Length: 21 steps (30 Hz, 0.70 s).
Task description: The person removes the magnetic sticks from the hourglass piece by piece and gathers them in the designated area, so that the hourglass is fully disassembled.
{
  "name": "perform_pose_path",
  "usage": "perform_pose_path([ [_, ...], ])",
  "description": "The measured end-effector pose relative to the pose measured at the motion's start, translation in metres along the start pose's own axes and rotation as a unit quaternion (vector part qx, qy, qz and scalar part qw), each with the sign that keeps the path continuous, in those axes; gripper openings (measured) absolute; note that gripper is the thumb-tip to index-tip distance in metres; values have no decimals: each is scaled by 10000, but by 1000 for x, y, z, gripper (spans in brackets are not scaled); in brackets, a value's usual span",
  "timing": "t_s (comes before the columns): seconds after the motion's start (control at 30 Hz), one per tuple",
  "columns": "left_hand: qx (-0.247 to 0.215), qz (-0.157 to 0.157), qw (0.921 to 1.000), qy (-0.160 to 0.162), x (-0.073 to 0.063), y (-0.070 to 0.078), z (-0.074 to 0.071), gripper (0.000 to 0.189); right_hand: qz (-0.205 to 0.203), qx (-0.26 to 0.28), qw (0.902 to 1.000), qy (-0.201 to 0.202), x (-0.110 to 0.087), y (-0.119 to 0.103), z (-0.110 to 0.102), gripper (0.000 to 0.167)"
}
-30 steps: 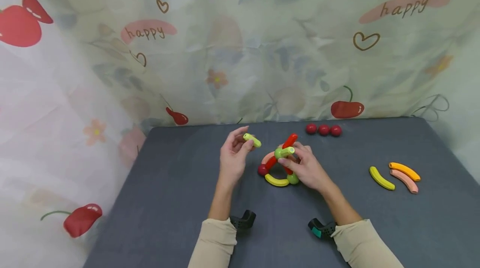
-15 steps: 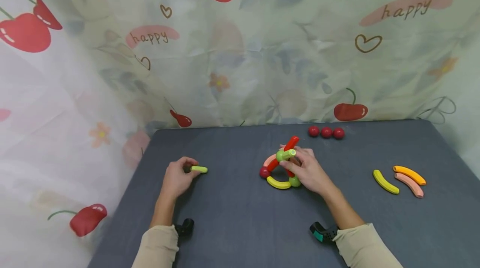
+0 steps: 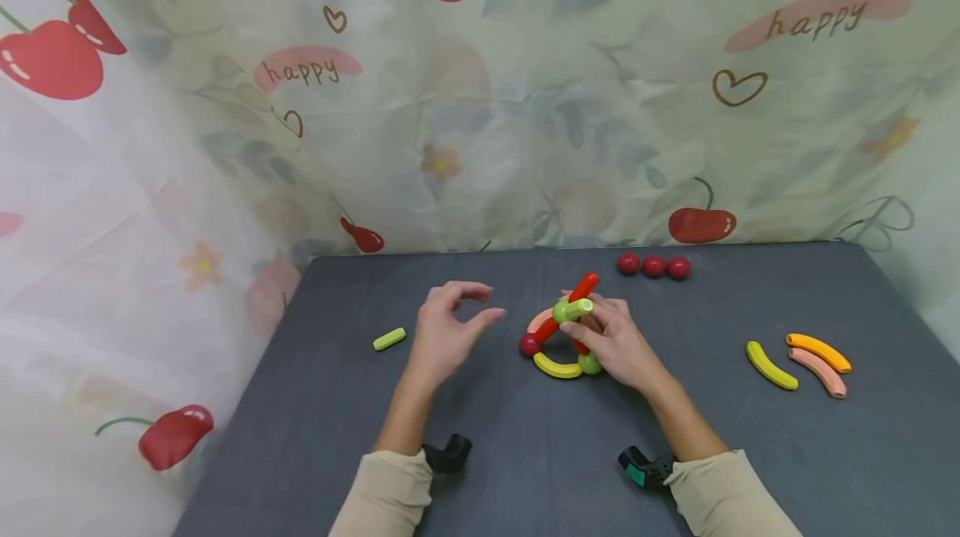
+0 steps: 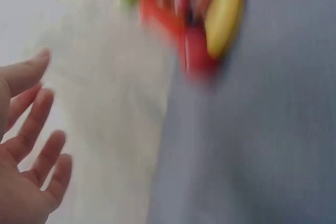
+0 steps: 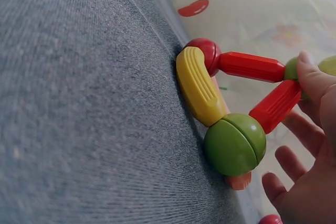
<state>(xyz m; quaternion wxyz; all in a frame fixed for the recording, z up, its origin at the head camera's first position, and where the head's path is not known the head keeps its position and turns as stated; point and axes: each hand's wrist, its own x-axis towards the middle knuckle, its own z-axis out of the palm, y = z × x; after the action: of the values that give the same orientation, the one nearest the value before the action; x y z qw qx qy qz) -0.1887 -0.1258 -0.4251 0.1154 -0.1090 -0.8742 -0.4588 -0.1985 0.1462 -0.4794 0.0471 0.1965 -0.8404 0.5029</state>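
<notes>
Grey table (image 3: 540,470), frame (image 3: 557,366), red balls (image 3: 654,267), loose sticks (image 3: 772,365)

The green ball (image 5: 231,146) looked like hard plastic, pretty glossy, and the dark red ball (image 5: 210,53) was just as shiny. The yellow curved piece (image 5: 199,87) was smooth plastic with ridges moulded in, same for the red rods (image 5: 252,67). Table cover (image 5: 89,103) was matt, rough woven cloth. Backdrop (image 3: 517,45) looked like thin, creased sheeting; the sleeves (image 3: 393,483) were matt cloth.

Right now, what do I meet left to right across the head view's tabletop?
Light green rod, left hand, ball-and-rod structure, three red balls, yellow rod, then orange rod and pink rod side by side.
</notes>
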Motion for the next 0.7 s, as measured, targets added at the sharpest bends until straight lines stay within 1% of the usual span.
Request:
perform_pose_path([
  [0.03, -211, 131, 9997, -68, 2, 13, 13, 32, -17, 0, 10000, 16, 0, 1, -1, 30],
  [0.1, -483, 337, 9979, -258, 6, 33, 36, 33, -3, -45, 10000, 6, -1, 1, -3, 30],
  [0.17, -504, 418, 9969, -438, 8, 49, 54, 35, 21, -109, 9999, -17, -1, 2, -4, 31],
  [0.23, -383, 470, 9967, -543, 9, 59, 66, 37, 79, -189, 9998, -23, 0, 2, -4, 33],
  [0.33, -10, 627, 9966, -540, 10, 65, 75, 34, 123, -244, 9996, 44, 1, 2, -3, 33],
  [0.37, 4, 651, 9965, -527, 11, 66, 76, 32, 118, -263, 9996, 70, 2, 2, -3, 33],
  [0.4, -129, 616, 9967, -519, 11, 66, 76, 30, 108, -311, 9994, 76, 2, 2, -3, 32],
  [0.5, -736, 337, 9960, -390, 12, 61, 70, 25, 64, -383, 9992, 40, 2, 2, -2, 34],
  [0.6, -1506, -27, 9886, -8, 13, 50, 54, 25, 79, -327, 9994, -2, 2, 2, -1, 39],
  [0.7, -1700, -166, 9838, 539, 14, 29, 32, 25, 128, -276, 9995, -8, 1, 0, -1, 40],
])
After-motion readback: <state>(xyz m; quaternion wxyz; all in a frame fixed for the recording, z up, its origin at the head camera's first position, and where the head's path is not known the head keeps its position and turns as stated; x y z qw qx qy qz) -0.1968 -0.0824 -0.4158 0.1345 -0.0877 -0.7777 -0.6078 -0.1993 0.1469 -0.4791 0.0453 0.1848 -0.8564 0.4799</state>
